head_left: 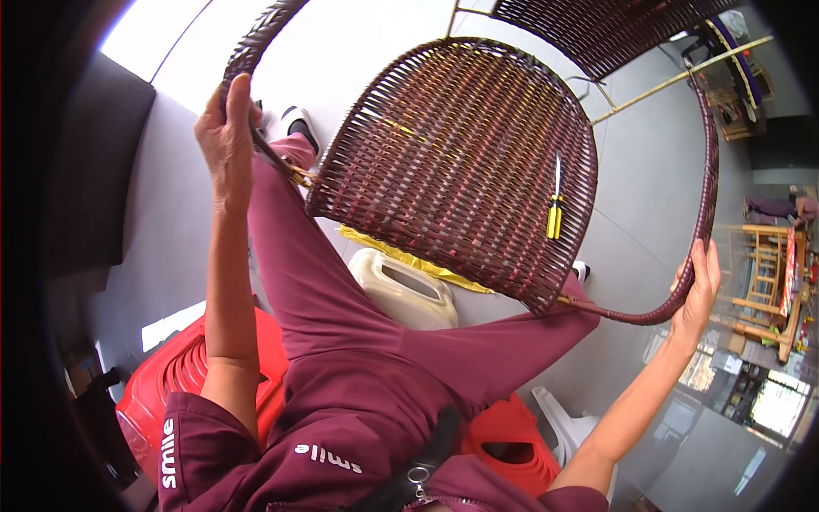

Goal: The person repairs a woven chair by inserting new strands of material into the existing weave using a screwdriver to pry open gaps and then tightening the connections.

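A dark brown woven wicker chair (pixel 452 162) is tilted in front of me, its seat lying across my legs. Its backrest (pixel 597 30) is at the top. My left hand (pixel 229 141) is closed around the left armrest (pixel 256 43). On the other side, my right hand (pixel 699 286) grips the lower bend of the right armrest (pixel 708 171), its fingers partly hidden behind it. A screwdriver (pixel 555 218) with a yellow and black handle lies on the right part of the seat, touched by neither hand.
Beneath the seat are a cream plastic stool (pixel 405 288) and a yellow strip (pixel 418 260). Red plastic seats (pixel 175 375) are at my sides. A dark block-like piece of furniture (pixel 94 171) stands left. Bamboo-coloured frames (pixel 763 273) and another person (pixel 772 209) are at far right.
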